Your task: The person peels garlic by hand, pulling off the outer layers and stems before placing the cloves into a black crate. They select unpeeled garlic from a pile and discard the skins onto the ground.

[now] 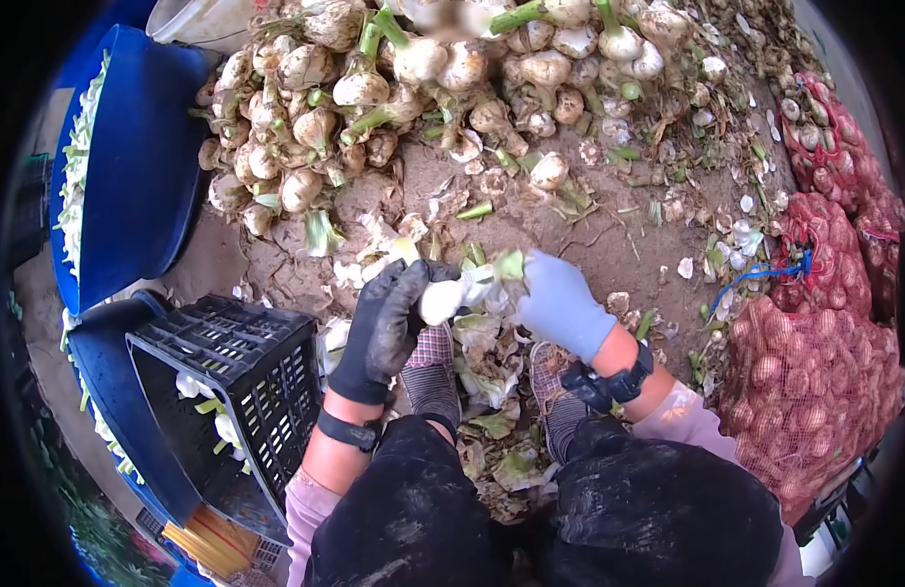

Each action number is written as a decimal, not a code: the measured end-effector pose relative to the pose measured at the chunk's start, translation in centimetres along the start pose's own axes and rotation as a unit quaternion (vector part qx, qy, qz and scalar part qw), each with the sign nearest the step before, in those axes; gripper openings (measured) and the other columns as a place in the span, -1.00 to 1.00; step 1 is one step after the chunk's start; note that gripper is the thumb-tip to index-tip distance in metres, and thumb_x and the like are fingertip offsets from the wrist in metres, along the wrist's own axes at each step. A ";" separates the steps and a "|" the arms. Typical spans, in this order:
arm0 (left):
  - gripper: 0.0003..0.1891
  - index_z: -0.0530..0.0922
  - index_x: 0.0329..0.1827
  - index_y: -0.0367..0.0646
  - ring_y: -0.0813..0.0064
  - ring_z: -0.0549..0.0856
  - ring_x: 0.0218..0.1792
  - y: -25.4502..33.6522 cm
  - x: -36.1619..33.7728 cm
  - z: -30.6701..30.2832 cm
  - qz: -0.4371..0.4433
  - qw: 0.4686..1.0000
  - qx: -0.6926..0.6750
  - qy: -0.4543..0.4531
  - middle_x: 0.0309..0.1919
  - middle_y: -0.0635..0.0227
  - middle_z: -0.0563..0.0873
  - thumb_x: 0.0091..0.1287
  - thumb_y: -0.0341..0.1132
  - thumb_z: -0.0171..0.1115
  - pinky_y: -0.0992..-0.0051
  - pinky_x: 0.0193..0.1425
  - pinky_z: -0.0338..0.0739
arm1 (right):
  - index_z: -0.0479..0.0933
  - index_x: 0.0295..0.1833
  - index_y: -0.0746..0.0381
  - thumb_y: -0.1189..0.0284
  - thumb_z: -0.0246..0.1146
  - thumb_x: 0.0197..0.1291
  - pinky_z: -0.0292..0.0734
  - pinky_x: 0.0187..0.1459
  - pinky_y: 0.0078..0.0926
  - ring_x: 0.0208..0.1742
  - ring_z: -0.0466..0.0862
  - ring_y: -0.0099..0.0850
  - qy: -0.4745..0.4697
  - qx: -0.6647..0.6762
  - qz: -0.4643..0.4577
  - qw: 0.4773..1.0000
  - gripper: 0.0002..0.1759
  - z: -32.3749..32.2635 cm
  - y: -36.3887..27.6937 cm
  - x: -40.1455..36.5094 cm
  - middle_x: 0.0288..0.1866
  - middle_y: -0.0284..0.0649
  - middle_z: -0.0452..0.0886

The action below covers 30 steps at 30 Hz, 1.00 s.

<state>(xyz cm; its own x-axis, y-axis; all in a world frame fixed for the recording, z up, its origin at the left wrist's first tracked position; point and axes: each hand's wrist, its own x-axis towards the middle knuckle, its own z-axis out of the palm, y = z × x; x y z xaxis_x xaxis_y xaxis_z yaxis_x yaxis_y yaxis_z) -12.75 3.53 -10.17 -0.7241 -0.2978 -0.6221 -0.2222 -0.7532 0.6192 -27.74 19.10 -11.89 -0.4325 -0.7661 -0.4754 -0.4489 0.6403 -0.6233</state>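
My left hand (386, 318), in a dark glove, is closed round a white garlic bulb (440, 302) held above the ground between my feet. My right hand (562, 305), in a pale blue glove, is closed on garlic skin (508, 268), a pale green and white strip. The strip reaches from its fingertips toward the bulb. Beneath both hands lies a heap of shed garlic skins (487, 362). Ahead of them is a large pile of unpeeled garlic (301, 132) with cut green stems, soil still on the bulbs.
At my left a black plastic crate (276, 391) lies tipped, several white bulbs inside. Blue tubs (139, 157) stand beyond it, with white bulbs along one rim. Red mesh sacks (805, 382) of garlic are stacked at my right. A lone bulb (548, 171) sits on the ground ahead.
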 end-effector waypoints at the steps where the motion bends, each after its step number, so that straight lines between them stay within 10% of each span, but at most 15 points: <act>1: -0.58 0.53 0.07 -0.35 0.29 0.67 -0.04 -0.2 0.3 0.1 0.005 1.000 0.001 0.001 -0.05 0.17 0.67 0.42 -0.11 0.12 0.29 0.12 0.56 | 0.59 -0.10 0.18 0.38 0.18 0.15 0.57 -0.21 -0.21 -0.28 0.66 -0.06 -0.063 -0.004 -0.040 0.997 -0.78 -0.2 0.1 -0.3 -0.31 -0.02 0.63; 3: -0.59 0.51 0.06 -0.39 0.27 0.65 0.00 -1.0 0.4 0.4 0.019 0.993 -0.115 0.029 -0.06 0.15 0.67 0.45 -0.14 0.06 0.24 0.14 0.55 | 0.56 -0.20 0.21 0.52 0.10 0.08 0.55 -0.26 -0.20 -0.34 0.64 -0.05 -0.115 -0.013 -0.207 0.971 -0.82 0.4 -1.2 -2.5 -0.36 -0.01 0.62; 7: -0.61 0.49 0.06 -0.25 0.21 0.65 0.01 -3.4 1.1 -2.8 -0.041 0.955 -0.292 0.032 -0.06 0.12 0.65 0.47 -0.07 0.01 0.23 0.14 0.59 | 0.57 -0.22 0.25 0.42 0.20 0.13 0.52 -0.29 -0.27 -0.41 0.60 -0.14 -0.508 0.130 -0.203 0.827 -0.85 -1.4 -2.8 -4.3 -0.43 -0.03 0.60; 9: -0.63 0.47 0.09 -0.21 0.33 0.67 -0.01 -3.3 0.5 -2.5 -0.026 0.961 -0.273 0.041 -0.06 0.24 0.66 0.49 -0.09 0.00 0.30 0.10 0.61 | 0.63 -0.29 0.25 0.44 0.16 0.03 0.53 -0.38 -0.28 -0.46 0.65 -0.29 -0.478 0.271 -0.173 0.817 -0.82 -1.9 -2.7 -3.6 -0.48 -0.09 0.64; 13: -0.65 0.46 0.20 -0.26 0.32 0.61 0.11 -0.2 1.4 -3.1 0.093 0.977 -0.185 0.048 0.06 0.20 0.62 0.50 -0.22 -0.01 0.29 0.27 0.52 | 0.60 -0.12 0.20 0.28 0.27 0.09 0.54 -0.34 -0.16 -0.38 0.64 0.00 -0.285 -0.160 -0.181 0.928 -0.72 -1.4 -1.2 -2.8 -0.35 -0.08 0.66; 14: -0.52 0.34 0.33 -0.24 0.27 0.55 0.20 2.7 2.2 -4.4 0.268 0.955 0.109 0.068 0.22 0.17 0.51 0.46 -0.15 0.07 0.28 0.27 0.52 | 0.59 -0.07 0.20 0.26 0.28 0.07 0.55 -0.29 -0.14 -0.30 0.65 0.01 -0.265 -0.172 -0.159 0.936 -0.66 -1.0 -0.8 -3.1 -0.28 -0.05 0.66; 16: -0.38 0.19 0.40 -0.36 0.23 0.46 0.30 13.8 1.0 -2.6 0.287 0.916 -0.248 -0.133 0.32 0.07 0.41 0.46 -0.08 0.03 0.23 0.39 0.41 | 0.59 -0.01 0.20 0.24 0.29 0.05 0.55 -0.24 -0.12 -0.23 0.66 0.02 -0.247 -0.194 -0.131 0.940 -0.60 -2.3 0.0 -3.3 -0.21 -0.02 0.66; 18: -0.45 0.16 0.40 -0.46 0.26 0.46 0.30 20.4 -0.8 -0.8 0.261 0.887 -0.267 -0.273 0.34 -0.02 0.38 0.50 -0.22 -0.05 0.33 0.40 0.39 | 0.56 0.02 0.23 0.35 0.25 0.03 0.55 -0.13 -0.14 -0.13 0.65 -0.01 -0.041 -0.056 -0.061 0.996 -0.60 -4.3 -0.1 -2.5 -0.16 0.01 0.65; 20: -0.47 0.14 0.43 -0.38 0.28 0.44 0.33 19.1 -0.1 2.5 0.479 0.870 0.114 0.013 0.37 -0.04 0.33 0.51 -0.22 -0.09 0.31 0.40 0.39 | 0.52 0.09 0.22 0.39 0.25 0.04 0.52 -0.03 -0.17 -0.06 0.62 -0.03 0.154 -0.074 -0.035 0.985 -0.57 -4.9 3.3 -0.4 -0.13 -0.01 0.65; 21: -0.56 0.27 0.35 -0.36 0.33 0.54 0.17 16.7 0.9 1.0 0.423 0.899 0.104 -0.048 0.19 0.06 0.49 0.47 -0.34 -0.07 0.38 0.27 0.46 | 0.51 0.10 0.20 0.39 0.26 0.06 0.52 -0.03 -0.18 -0.07 0.62 -0.04 0.267 -0.067 -0.057 0.960 -0.57 -5.0 5.0 1.5 -0.14 -0.03 0.65; 22: -0.64 0.39 0.27 -0.34 0.39 0.64 0.00 14.0 2.3 -1.7 0.370 0.917 0.104 -0.104 0.02 0.16 0.64 0.43 -0.46 -0.04 0.45 0.14 0.53 | 0.53 0.05 0.18 0.39 0.27 0.04 0.49 -0.02 -0.18 -0.06 0.58 -0.04 0.266 -0.152 0.005 0.952 -0.60 -4.9 6.0 3.3 -0.13 -0.03 0.62; 23: -0.68 0.45 0.20 -0.31 0.47 0.64 -0.18 10.3 3.8 -0.6 0.395 0.804 0.444 0.024 -0.15 0.28 0.66 0.40 -0.52 -0.02 0.50 0.02 0.55 | 0.55 -0.03 0.17 0.36 0.27 -0.05 0.44 -0.10 -0.11 -0.09 0.54 -0.10 0.278 -0.222 0.036 0.934 -0.61 -3.6 7.9 5.2 -0.20 -0.10 0.57; 25: -0.57 0.41 0.29 -0.19 0.40 0.62 0.05 2.0 6.8 0.6 0.187 0.977 0.019 -0.104 0.07 0.25 0.62 0.34 -0.45 0.12 0.42 0.18 0.52 | 0.53 -0.02 0.18 0.31 0.31 -0.02 0.42 -0.06 -0.12 -0.08 0.52 -0.08 0.191 -0.326 0.060 0.924 -0.60 -3.2 8.2 5.9 -0.19 -0.09 0.55; 28: -0.36 0.33 0.38 -0.12 0.19 0.48 0.26 -0.8 4.8 3.9 0.314 0.792 0.524 0.010 0.26 0.17 0.50 0.22 -0.31 0.35 0.29 0.38 0.34 | 0.58 -0.07 0.19 0.45 0.26 0.02 0.49 -0.07 -0.13 -0.13 0.59 -0.05 0.189 -0.143 -0.027 0.971 -0.70 -3.4 6.1 3.4 -0.21 -0.05 0.61; 30: -0.34 0.34 0.37 -0.06 0.19 0.42 0.33 -2.3 4.7 3.7 0.359 0.780 0.513 -0.003 0.28 0.19 0.48 0.18 -0.31 0.39 0.27 0.41 0.30 | 0.61 -0.15 0.21 0.56 0.25 -0.01 0.58 -0.13 -0.28 -0.14 0.67 -0.14 0.155 -0.014 -0.152 0.976 -0.76 -3.9 2.9 1.4 -0.21 -0.05 0.66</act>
<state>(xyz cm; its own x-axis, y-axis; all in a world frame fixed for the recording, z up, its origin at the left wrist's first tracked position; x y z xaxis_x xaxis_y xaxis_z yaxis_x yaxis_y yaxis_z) -18.06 6.07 -12.69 -0.9045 -0.4220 0.0618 -0.1614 0.4728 0.8663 -32.71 20.07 -11.89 -0.4906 -0.8695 -0.0576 -0.6128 0.3913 -0.6865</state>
